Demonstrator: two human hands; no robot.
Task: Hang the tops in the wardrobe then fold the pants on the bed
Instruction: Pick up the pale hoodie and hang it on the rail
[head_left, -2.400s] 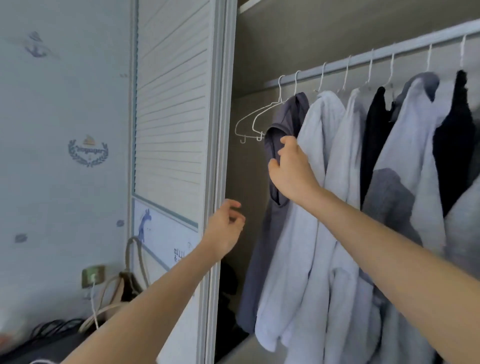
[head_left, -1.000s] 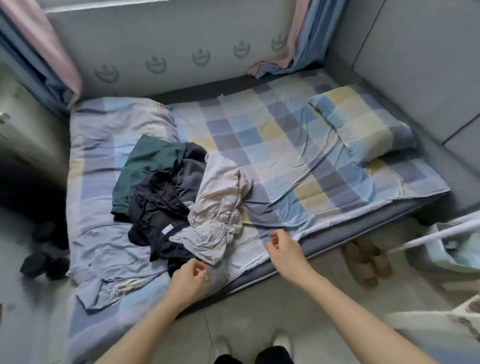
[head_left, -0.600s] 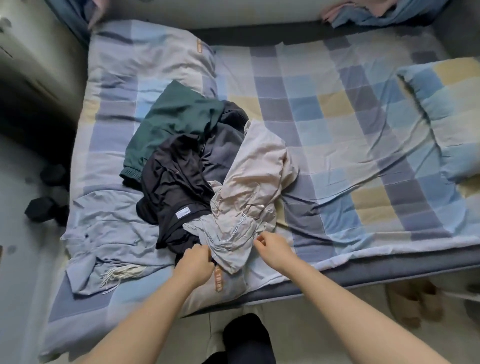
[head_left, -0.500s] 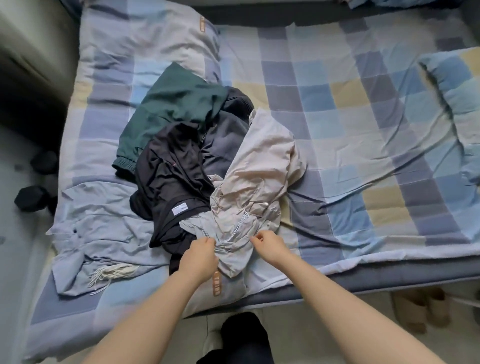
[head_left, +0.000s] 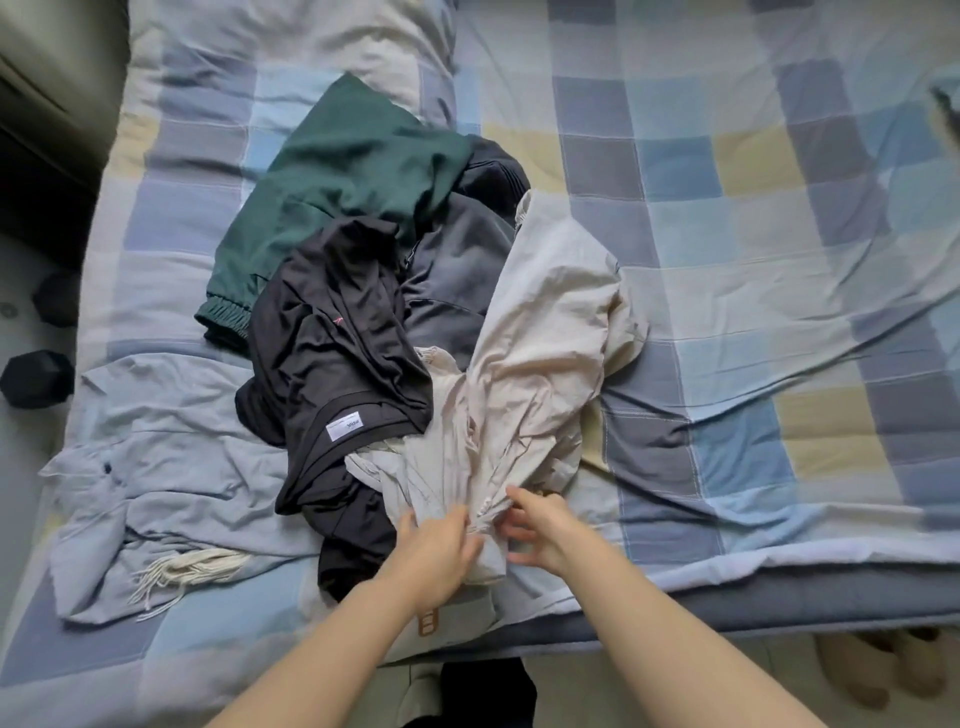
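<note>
Reaching down to the near edge of the bed (head_left: 779, 156), both hands meet at the bunched near end of the beige pants (head_left: 540, 364). The left hand (head_left: 436, 545) is closed on the gathered cloth, its fingers curled into the folds; the right hand (head_left: 540, 525) pinches the same bunch from the right side, some fingers loose below it. The beige pants run from that bunch up and away across the checked quilt — they lie partly over a heap of other clothes. In the heap, a black garment (head_left: 337, 353) with a small white label lies just left of the beige cloth, a grey piece (head_left: 457, 270) shows between them farther off, and green pants (head_left: 343, 176) with an elastic cuff lie at the far left. A pale blue fringed cloth (head_left: 171, 467) lies flat on the bed to the near left.
</note>
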